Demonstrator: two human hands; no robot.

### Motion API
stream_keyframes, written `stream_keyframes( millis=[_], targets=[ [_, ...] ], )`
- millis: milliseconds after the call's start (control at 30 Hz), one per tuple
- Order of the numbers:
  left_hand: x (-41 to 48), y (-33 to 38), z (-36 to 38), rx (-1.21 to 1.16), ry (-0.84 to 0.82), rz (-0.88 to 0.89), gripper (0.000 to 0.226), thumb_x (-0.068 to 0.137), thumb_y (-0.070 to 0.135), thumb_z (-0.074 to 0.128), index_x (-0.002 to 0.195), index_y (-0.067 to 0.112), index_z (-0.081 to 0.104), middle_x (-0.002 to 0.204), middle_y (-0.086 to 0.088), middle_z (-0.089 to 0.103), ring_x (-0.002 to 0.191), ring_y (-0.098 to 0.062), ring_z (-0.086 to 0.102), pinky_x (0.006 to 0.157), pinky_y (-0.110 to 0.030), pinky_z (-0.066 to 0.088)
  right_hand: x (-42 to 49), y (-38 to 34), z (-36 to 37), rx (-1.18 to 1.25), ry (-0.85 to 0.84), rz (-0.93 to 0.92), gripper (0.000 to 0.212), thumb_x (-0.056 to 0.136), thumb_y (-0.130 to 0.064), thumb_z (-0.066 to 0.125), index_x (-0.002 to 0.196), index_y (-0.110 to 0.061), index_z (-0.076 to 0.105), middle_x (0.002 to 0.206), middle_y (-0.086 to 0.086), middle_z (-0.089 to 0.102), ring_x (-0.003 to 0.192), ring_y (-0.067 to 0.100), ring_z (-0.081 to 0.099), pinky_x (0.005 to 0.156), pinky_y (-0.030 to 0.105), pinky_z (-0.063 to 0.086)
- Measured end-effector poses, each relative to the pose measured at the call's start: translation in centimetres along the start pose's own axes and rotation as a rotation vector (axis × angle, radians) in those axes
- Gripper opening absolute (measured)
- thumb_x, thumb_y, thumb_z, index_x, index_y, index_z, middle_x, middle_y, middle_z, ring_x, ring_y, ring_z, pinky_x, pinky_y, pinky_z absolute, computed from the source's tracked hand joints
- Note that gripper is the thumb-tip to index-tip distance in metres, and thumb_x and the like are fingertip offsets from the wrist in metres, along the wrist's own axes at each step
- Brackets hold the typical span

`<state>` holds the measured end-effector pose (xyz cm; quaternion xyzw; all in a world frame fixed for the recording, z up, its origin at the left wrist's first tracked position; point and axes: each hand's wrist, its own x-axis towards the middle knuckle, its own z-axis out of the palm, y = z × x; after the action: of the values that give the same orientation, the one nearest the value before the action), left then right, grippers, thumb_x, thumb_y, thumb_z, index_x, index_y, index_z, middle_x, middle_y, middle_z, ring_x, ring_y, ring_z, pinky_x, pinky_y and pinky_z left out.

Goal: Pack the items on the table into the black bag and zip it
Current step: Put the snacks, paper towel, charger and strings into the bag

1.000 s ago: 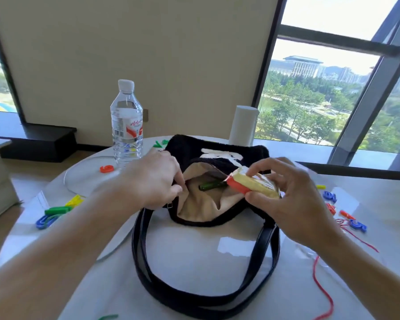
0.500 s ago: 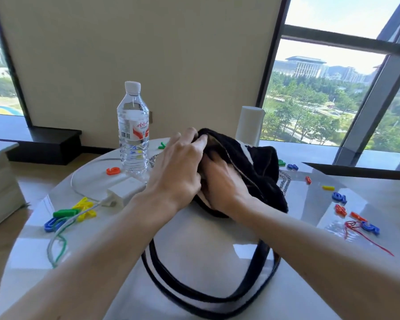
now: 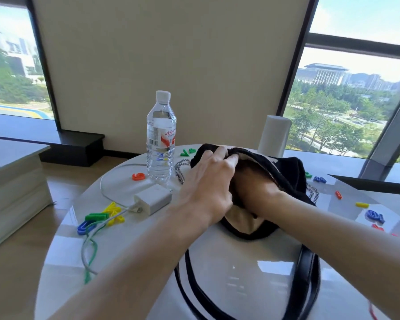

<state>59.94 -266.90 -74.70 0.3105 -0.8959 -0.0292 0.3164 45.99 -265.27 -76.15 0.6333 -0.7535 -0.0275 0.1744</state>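
Nearest the camera, the two black straps point(image 3: 306, 280) of the bag loop across the round white table point(image 3: 130, 285), lying slack and untouched. Just beyond them sits the black bag point(image 3: 291, 174) itself, its mouth open and the tan lining point(image 3: 237, 214) showing, so the zip is not yet closed.

The right hand point(image 3: 254, 192) is pushed down inside the opening, buried past the knuckles; whether its fingers are curled around anything or spread cannot be told, since the bag's rim hides them. The left hand point(image 3: 208, 183) rests on the bag's left rim, thumb and fingers pinching the fluffy edge and holding the mouth wide.

Judging by what lies loose, the packing is only partly done. To the left of the bag wait a white charger block point(image 3: 153, 198) with its cable point(image 3: 90, 245), a green cord point(image 3: 90, 262), and a heap of yellow, green and blue plastic pieces point(image 3: 102, 219). To the right, more small coloured plastic pieces point(image 3: 374, 215) are scattered, and a metal chain point(image 3: 313, 192) runs beside the bag.

Farther back, an orange piece point(image 3: 138, 176), a second stretch of chain point(image 3: 179, 170) and a clear water bottle point(image 3: 161, 137) stand just left of the bag, with green pieces point(image 3: 188, 152) behind and a white cylinder point(image 3: 274, 135) at the far edge. All this is left to go in, then the zipping.
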Motion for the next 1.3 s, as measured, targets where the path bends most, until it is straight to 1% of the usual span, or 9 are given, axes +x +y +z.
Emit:
stream_keyframes(
  millis=[133,267,400,500,600,667,767,1100,1300],
  targets=[
    [-0.4,-0.7,0.3,0.036,-0.069,-0.011,0.04,0.082,0.01,0.063,0.12,0.021,0.058,0.112,0.002,0.048,0.109,-0.021,0.048,0.084,-0.039,0.051,-4.4,-0.9,-2.5,0.044,-0.149,-0.09,0.032,0.089,-0.03,0.054,0.117,-0.019,0.063,0.12,0.003,0.06,0.108,0.028,0.064,0.086,0.036,0.053],
    [-0.4,-1.7,0.1,-0.065,-0.116,-0.033,0.023,0.082,0.026,0.067,0.104,0.022,0.063,0.107,0.002,0.053,0.107,-0.02,0.051,0.086,-0.036,0.049,-7.8,-1.2,-4.3,0.205,-0.069,-0.108,0.019,0.09,-0.042,0.045,0.094,-0.026,0.057,0.093,-0.01,0.055,0.088,0.025,0.063,0.067,0.038,0.05],
    [0.2,-3.6,-0.6,-0.268,0.464,-0.172,0.024,0.078,0.022,0.07,0.095,0.019,0.053,0.102,0.002,0.05,0.097,-0.022,0.05,0.086,-0.029,0.04,-9.0,0.1,-5.2,0.324,0.069,0.004,0.028,0.085,-0.048,0.048,0.098,-0.026,0.06,0.09,-0.013,0.062,0.084,0.015,0.062,0.071,0.038,0.054],
    [2.0,-7.3,-1.8,-0.162,0.759,-0.472,0.061,0.07,0.028,0.077,0.121,0.01,0.049,0.123,-0.011,0.051,0.114,-0.032,0.045,0.098,-0.035,0.033,-9.7,0.7,-6.2,0.51,0.112,0.106,0.037,0.083,-0.059,0.054,0.113,-0.039,0.063,0.099,-0.024,0.065,0.097,0.004,0.062,0.084,0.036,0.054],
    [3.7,-10.9,-1.8,-0.209,0.518,-0.787,0.108,0.064,0.047,0.087,0.145,0.005,0.029,0.145,-0.016,0.042,0.133,-0.036,0.037,0.109,-0.045,0.033,-10.7,0.7,-6.6,0.628,0.132,0.14,0.049,0.07,-0.073,0.046,0.108,-0.046,0.062,0.094,-0.03,0.063,0.098,-0.005,0.058,0.085,0.031,0.052],
    [4.3,-12.5,-0.7,-0.369,0.366,-0.84,0.109,0.063,0.05,0.088,0.145,0.004,0.033,0.143,-0.013,0.049,0.132,-0.034,0.045,0.109,-0.048,0.039,-11.2,0.4,-6.5,0.675,0.128,0.131,0.053,0.065,-0.077,0.041,0.105,-0.047,0.061,0.093,-0.03,0.064,0.096,-0.007,0.058,0.085,0.03,0.052],
    [4.8,-13.3,0.1,-0.609,0.362,-0.841,0.085,0.064,0.045,0.09,0.132,0.011,0.053,0.127,-0.007,0.064,0.117,-0.028,0.062,0.103,-0.046,0.049,-11.4,0.4,-6.7,0.726,0.113,0.135,0.044,0.071,-0.073,0.048,0.103,-0.047,0.062,0.095,-0.026,0.066,0.095,-0.007,0.06,0.087,0.032,0.052],
    [4.9,-13.3,1.3,-0.316,0.518,-0.762,0.045,0.08,0.025,0.081,0.115,0.008,0.058,0.119,-0.012,0.067,0.115,-0.033,0.057,0.093,-0.043,0.044,-11.5,1.6,-8.0,0.819,0.239,0.186,0.027,0.085,-0.055,0.065,0.108,-0.041,0.064,0.092,-0.023,0.068,0.092,-0.004,0.062,0.077,0.026,0.05],
    [4.5,-9.5,-3.2,-0.373,0.665,-0.417,0.035,0.082,0.023,0.077,0.111,0.011,0.061,0.105,-0.004,0.07,0.099,-0.027,0.066,0.088,-0.036,0.05,-10.5,3.5,-8.8,0.892,0.458,0.197,0.034,0.083,-0.041,0.074,0.114,-0.036,0.061,0.094,-0.016,0.068,0.081,-0.005,0.065,0.074,0.022,0.05]
  ],
)
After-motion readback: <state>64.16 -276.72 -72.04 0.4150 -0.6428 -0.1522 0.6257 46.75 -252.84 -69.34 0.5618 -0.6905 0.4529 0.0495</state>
